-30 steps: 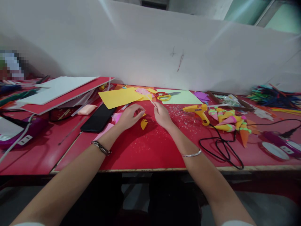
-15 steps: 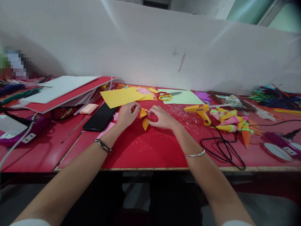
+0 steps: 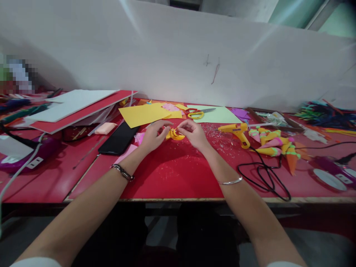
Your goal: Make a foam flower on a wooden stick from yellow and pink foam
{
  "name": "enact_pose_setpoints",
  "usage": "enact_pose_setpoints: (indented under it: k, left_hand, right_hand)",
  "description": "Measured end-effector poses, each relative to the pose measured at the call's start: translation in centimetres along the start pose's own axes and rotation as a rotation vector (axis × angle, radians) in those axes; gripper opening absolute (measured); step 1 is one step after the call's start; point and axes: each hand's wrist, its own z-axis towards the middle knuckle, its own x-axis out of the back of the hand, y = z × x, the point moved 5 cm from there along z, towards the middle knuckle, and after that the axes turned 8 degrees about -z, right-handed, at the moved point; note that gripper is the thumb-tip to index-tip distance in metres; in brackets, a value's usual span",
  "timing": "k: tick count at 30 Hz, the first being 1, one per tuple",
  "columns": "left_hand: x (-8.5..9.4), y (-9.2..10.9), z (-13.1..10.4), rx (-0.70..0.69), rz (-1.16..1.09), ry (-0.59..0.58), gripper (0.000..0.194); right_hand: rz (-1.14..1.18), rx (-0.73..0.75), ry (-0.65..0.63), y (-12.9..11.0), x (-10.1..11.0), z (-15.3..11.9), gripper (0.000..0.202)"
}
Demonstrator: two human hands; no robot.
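Note:
Over the red mat at the middle of the table, a curled yellow paper piece (image 3: 176,135) with slit-like strips spans the gap between my hands. My left hand (image 3: 155,135) pinches its left end. At its right end, the thumb and fingers of my right hand (image 3: 193,134) are closed on it. Part of the piece is hidden by my fingers. A pink scrap (image 3: 139,138) lies beside my left hand, close to a black phone (image 3: 120,139). Beyond my hands are a yellow sheet (image 3: 144,114) and scissors (image 3: 198,113) with red and yellow handles.
To the right lie a yellow glue gun (image 3: 235,131), its looped black cord (image 3: 260,178), and several small paper cones (image 3: 274,142). White and red boards (image 3: 80,105) are stacked at left. Power strips (image 3: 338,172) sit near both sides. A white partition (image 3: 167,55) stands behind.
The yellow piece has gone from two separate-looking folded parts to one curled, stripy shape between my hands. My left hand has shifted right, and my right fingers have closed in on it.

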Motion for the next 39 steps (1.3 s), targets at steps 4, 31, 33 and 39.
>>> enact_pose_setpoints:
  k: [4, 31, 33, 39]
  left_hand:
    - [-0.4, 0.4, -0.3, 0.003, -0.089, -0.073, 0.032]
    - [-1.0, 0.9, -0.3, -0.07, 0.157, -0.037, 0.02]
    - [-0.9, 1.1, -0.3, -0.102, 0.164, -0.035, 0.017]
    - [-0.7, 1.3, -0.3, -0.176, 0.149, -0.013, 0.012]
  right_hand:
    - [0.12, -0.102, 0.069, 0.8, 0.3, 0.1, 0.015]
    - [0.105, -0.194, 0.334, 2.2, 1.3, 0.1, 0.02]
    - [0.098, -0.215, 0.346, 2.3, 1.4, 0.1, 0.022]
    - [0.094, -0.231, 0.395, 3.1, 1.9, 0.2, 0.019]
